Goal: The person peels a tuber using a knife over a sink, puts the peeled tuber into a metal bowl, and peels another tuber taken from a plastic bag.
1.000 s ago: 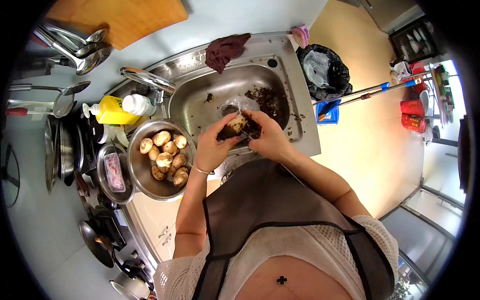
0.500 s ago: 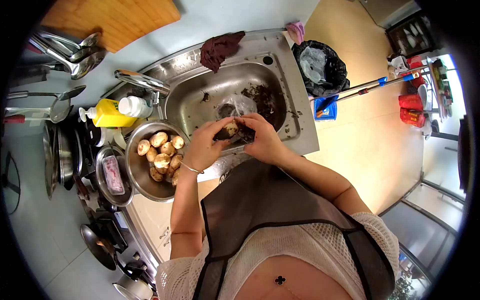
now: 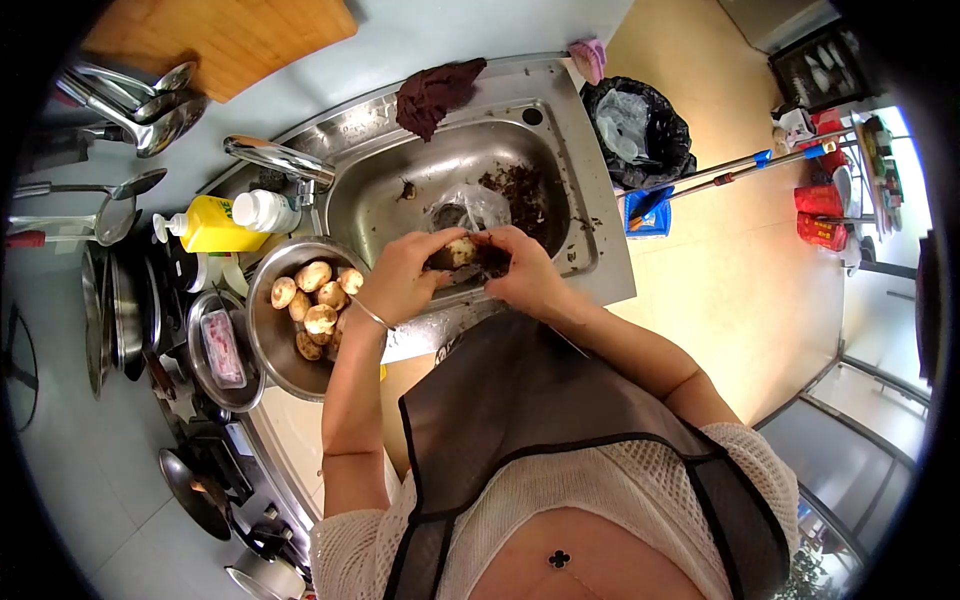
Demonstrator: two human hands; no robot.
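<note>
Over the near edge of the steel sink [image 3: 365, 215], both my hands are closed around a dark, dirt-covered round item [image 3: 461, 252] with a pale patch on top. My left hand [image 3: 402, 275] grips its left side, and my right hand [image 3: 532, 275] holds the dark right side, where fine detail is hidden by the fingers. Just beyond them, a clear plastic bag [image 3: 485, 207] lies in the sink beside dark brown scraps [image 3: 520, 190]. A steel bowl [image 3: 262, 345] left of my left hand holds several pale brown round items [image 3: 320, 319].
The faucet [image 3: 275, 155], yellow bottle [image 3: 215, 225] and white bottle [image 3: 265, 211] stand left of the sink. A maroon cloth [image 3: 435, 98] lies on its far rim. Right of it are a black-lined bin [image 3: 665, 140] and long poles [image 3: 720, 180]. A smaller bowl [image 3: 205, 375] holds a packet.
Both hands have shifted slightly left and tipped over the item, covering more of it. My left forearm now hides part of the large bowl. The whole view has moved a little.
</note>
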